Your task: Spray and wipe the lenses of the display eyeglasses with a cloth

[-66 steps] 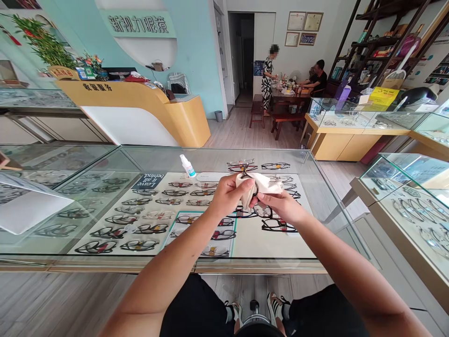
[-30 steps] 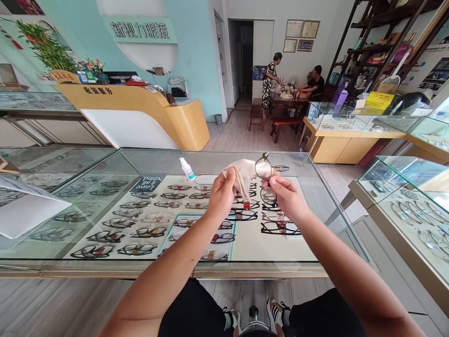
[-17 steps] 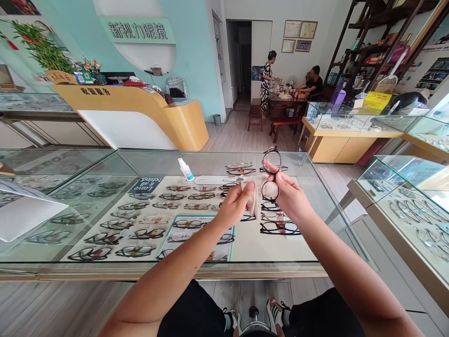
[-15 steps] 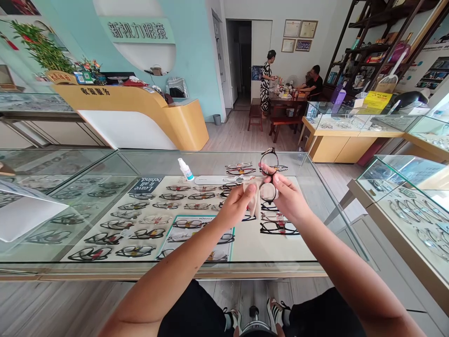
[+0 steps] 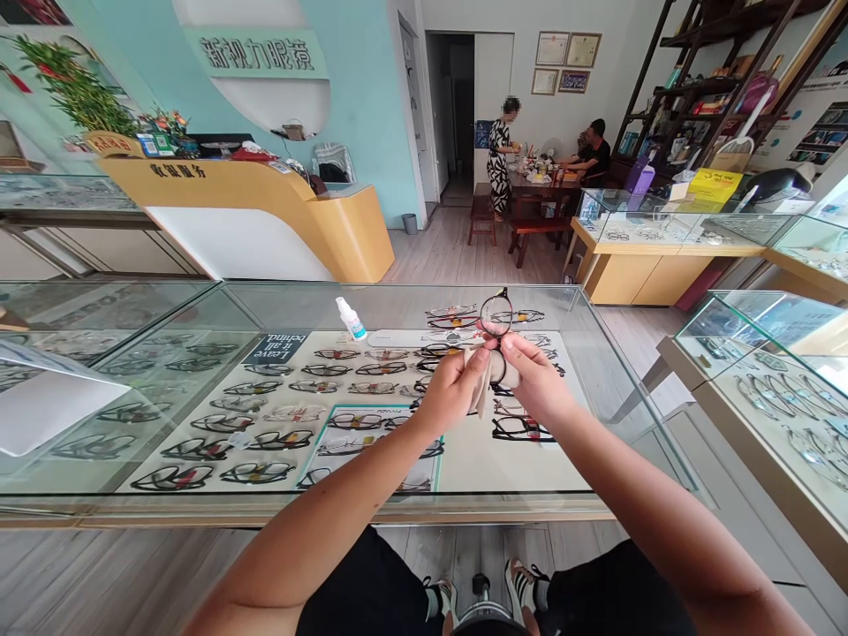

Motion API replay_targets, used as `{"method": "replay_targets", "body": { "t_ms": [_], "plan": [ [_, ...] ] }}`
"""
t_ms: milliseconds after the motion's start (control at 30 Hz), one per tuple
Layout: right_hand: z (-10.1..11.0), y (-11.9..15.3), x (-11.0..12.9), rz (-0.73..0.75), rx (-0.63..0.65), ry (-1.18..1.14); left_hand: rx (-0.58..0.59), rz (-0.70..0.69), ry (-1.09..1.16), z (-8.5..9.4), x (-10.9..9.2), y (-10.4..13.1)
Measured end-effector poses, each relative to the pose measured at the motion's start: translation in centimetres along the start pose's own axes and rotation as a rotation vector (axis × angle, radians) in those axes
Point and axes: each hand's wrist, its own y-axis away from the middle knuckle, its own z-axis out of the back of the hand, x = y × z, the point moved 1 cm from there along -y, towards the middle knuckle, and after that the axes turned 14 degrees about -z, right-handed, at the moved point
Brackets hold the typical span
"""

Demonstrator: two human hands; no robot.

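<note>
Round dark-rimmed glasses point(image 5: 496, 315) are held upright on end above the glass display case point(image 5: 530, 473). My right hand point(image 5: 535, 375) pinches them near the bridge, one lens above its fingers and the other below. A beige cloth point(image 5: 482, 389) is in my left hand point(image 5: 455, 389), pressed against the lower lens and partly covering it. The fingertips of both hands are close together. A small white spray bottle point(image 5: 351, 320) stands on the case to the left of my hands.
Rows of glasses point(image 5: 248, 473) lie inside the case beneath my arms. A white box-like object point(image 5: 59, 397) is at the left edge. Another glass case point(image 5: 782, 397) stands at the right. Two people are by a table point(image 5: 540, 181) at the back.
The glasses have shifted slightly left and down. The cloth in my left hand has moved over onto the lower lens, which showed uncovered before.
</note>
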Motion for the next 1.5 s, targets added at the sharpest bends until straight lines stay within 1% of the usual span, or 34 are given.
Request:
{"method": "replay_targets", "body": {
  "t_ms": [67,200,367,467,533,633,767,900,1067,1300,1500],
  "plan": [
    [0.2,-0.1,-0.1,0.029,-0.033,0.019,-0.002,-0.007,-0.021,0.0,-0.1,-0.1],
    [0.4,0.0,0.1,0.032,-0.072,0.023,0.043,0.008,-0.003,0.0,-0.1,-0.1],
    [0.5,0.3,0.5,0.018,-0.025,0.030,0.072,0.003,0.007,0.1,-0.2,0.0],
    [0.3,0.3,0.8,0.004,-0.004,0.036,0.086,0.033,0.032,0.1,-0.1,0.0],
    [0.2,0.3,0.9,-0.002,-0.005,0.058,0.099,0.058,0.064,0.1,0.0,0.0],
    [0.2,0.4,0.9,-0.004,-0.017,0.092,0.090,0.060,0.067,0.1,0.0,-0.1],
    [0.3,0.5,0.9,0.034,-0.022,0.131,0.080,0.055,0.044,0.3,0.1,-0.3],
    [0.2,0.5,1.0,0.101,-0.039,0.186,0.135,0.079,0.085,0.3,0.3,-0.4],
    [0.6,0.3,1.2,0.135,-0.020,0.233,0.118,0.046,0.046,0.5,0.2,-0.6],
    [1.2,0.1,1.2,0.115,0.004,0.247,0.173,0.122,0.122,0.6,0.5,-0.8],
    [0.8,0.3,1.0,0.123,-0.002,0.252,0.197,0.143,0.162,0.4,0.4,-0.6]
  ]
}}
